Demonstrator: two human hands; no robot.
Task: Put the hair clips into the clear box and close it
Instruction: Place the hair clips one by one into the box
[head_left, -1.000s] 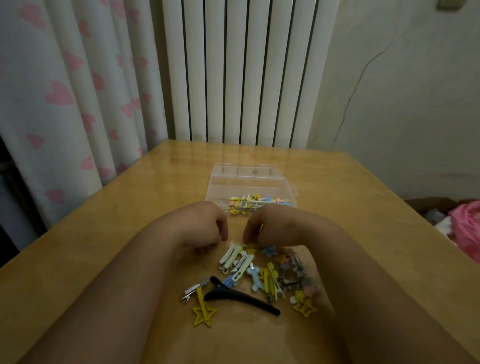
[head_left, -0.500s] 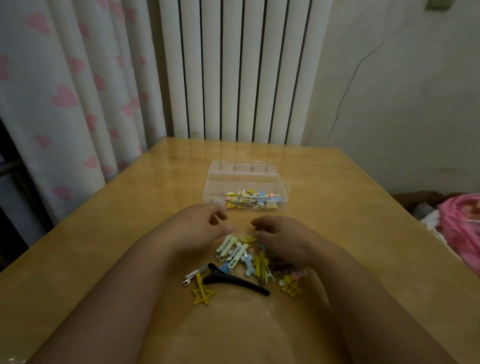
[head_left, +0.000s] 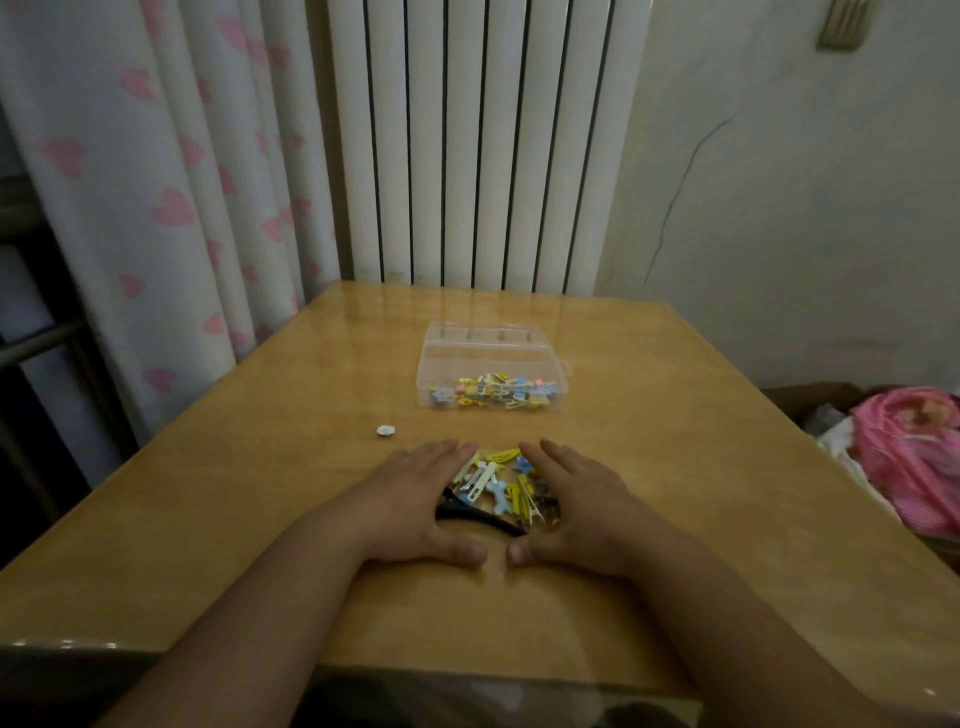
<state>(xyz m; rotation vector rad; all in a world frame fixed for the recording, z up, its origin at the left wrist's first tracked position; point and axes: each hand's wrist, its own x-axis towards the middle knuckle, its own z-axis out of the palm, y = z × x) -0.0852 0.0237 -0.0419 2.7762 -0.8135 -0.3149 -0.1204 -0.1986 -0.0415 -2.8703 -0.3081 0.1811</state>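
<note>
Hair clips (head_left: 501, 488) between flat fingers (head_left: 447, 456) of left hand (head_left: 415, 501) and right hand (head_left: 582, 499)

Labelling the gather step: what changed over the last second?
Both hands uncurled: the left hand and right hand now lie flat with straight fingers either side of the loose hair clips, thumbs nearly meeting, herding the pile tighter; the yellow star clips are out of sight. Nothing gripped. A small white piece shows left of them. The clear box stays open, clips inside.
</note>
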